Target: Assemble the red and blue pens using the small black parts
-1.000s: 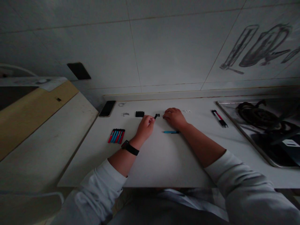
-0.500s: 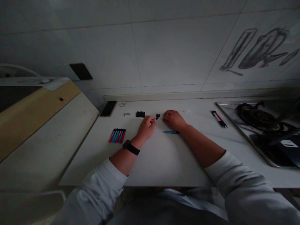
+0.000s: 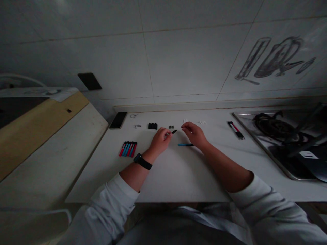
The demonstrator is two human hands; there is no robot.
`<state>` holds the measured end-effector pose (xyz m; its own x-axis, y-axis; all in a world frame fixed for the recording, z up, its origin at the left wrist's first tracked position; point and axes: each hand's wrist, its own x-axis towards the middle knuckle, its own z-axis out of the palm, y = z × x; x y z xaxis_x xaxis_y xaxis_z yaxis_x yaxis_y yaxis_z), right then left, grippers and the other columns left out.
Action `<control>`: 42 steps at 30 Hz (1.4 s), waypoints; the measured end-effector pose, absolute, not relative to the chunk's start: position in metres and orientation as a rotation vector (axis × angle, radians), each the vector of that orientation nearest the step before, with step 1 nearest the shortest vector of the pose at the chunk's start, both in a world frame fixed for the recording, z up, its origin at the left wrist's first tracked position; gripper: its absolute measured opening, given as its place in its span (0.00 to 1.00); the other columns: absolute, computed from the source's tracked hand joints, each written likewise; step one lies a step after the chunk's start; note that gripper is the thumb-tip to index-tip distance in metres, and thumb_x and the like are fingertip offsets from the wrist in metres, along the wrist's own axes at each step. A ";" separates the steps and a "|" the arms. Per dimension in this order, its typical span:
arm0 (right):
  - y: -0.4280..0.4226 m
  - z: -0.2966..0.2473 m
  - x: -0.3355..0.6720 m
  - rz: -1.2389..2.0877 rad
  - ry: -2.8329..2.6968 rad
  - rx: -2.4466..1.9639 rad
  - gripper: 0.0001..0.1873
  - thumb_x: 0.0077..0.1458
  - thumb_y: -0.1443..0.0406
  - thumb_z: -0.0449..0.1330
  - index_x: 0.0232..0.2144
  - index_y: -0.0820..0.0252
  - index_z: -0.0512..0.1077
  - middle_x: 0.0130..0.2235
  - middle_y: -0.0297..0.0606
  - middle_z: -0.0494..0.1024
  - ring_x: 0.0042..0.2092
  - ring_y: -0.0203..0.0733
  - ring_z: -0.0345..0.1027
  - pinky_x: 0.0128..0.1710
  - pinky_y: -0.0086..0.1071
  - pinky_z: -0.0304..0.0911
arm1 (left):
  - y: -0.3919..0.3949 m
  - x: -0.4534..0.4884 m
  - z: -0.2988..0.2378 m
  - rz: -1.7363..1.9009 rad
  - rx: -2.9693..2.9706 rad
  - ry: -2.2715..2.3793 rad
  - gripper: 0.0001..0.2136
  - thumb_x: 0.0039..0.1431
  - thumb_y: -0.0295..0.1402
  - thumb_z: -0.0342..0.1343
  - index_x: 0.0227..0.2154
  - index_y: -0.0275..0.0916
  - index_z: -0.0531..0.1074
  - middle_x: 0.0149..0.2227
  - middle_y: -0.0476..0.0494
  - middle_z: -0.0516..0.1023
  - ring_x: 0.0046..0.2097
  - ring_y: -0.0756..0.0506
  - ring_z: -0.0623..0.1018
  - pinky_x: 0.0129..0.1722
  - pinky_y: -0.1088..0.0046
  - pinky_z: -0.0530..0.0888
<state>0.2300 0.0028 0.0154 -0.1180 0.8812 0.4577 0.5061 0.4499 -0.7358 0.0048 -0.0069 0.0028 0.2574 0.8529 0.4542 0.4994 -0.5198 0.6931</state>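
Black part point(image 3: 174, 131) sits pinched in the closed grip of our left hand point(image 3: 159, 140), just above the white table point(image 3: 178, 173) toward its far edge. Our right hand point(image 3: 196, 134) hangs beside it, fingertips drawn together; we cannot tell whether they hold anything. Blue pen point(image 3: 185, 144) lies just below.

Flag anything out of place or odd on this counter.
Nothing spilled or broken. One blue pen lies alone by the right hand, apart from the neat pen row; the left hand pinches a black piece.
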 end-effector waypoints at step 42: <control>-0.012 0.021 0.221 0.628 -1.891 -1.025 0.14 0.61 0.55 0.61 0.41 0.54 0.81 0.41 0.40 0.84 0.42 0.44 0.78 0.47 0.39 0.73 | -0.011 0.008 0.007 1.095 2.156 1.110 0.03 0.62 0.28 0.62 0.37 0.39 0.74 0.42 0.43 0.74 0.45 0.45 0.76 0.42 0.69 0.76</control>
<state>0.2210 -0.0119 0.0207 -0.2815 0.8454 0.4539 0.4057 0.5335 -0.7421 0.0077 -0.0109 0.0068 0.3522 0.8280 0.4363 0.4475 -0.5584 0.6986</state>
